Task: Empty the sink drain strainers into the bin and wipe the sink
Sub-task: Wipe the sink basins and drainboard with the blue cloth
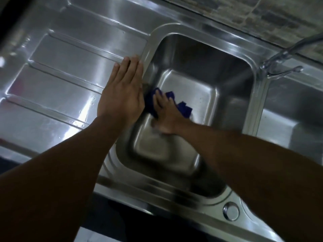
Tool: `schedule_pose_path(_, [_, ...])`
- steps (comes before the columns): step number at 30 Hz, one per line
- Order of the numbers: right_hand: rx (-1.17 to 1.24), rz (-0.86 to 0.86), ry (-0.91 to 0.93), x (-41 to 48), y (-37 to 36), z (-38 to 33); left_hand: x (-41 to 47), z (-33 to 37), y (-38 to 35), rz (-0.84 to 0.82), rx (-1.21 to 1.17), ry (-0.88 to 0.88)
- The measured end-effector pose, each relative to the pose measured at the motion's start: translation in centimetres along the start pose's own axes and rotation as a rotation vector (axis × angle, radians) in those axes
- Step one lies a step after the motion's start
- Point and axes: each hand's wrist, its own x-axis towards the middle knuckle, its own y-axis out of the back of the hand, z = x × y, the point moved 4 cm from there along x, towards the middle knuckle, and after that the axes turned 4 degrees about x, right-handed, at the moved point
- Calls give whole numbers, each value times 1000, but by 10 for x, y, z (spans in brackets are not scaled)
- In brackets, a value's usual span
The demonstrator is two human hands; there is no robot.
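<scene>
The stainless steel sink basin [206, 67] fills the middle of the head view. Inside it, my right hand [166, 114] presses a dark blue cloth [183, 107] flat against the basin's floor near the left wall, fingers spread over the cloth. My left hand [122, 93] lies flat and open on the sink's left rim beside the draining board, holding nothing. The hand and cloth cover part of the basin floor, and no drain or strainer shows.
A ribbed steel draining board [61, 67] lies to the left. A second basin [288, 119] sits at the right, with a chrome tap [283, 58] between the two. A round plug cap [230, 211] sits on the near rim. A tiled wall [262, 14] runs behind.
</scene>
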Motion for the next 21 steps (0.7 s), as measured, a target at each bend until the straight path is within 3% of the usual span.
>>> schedule_pose_path(4, [-12, -24, 164, -49, -43, -32, -1, 1, 0, 7, 12, -28])
schedule_pose_path(11, [-208, -305, 319, -103, -60, -51, -2, 2, 3, 23, -48, -38])
schedule_pose_path(17, [318, -290, 84, -159, -4, -25, -12, 1, 10, 31, -305, -33])
schedule_pose_path(21, [653, -80, -12, -202, 35, -15, -52, 35, 9, 67, -483, 134])
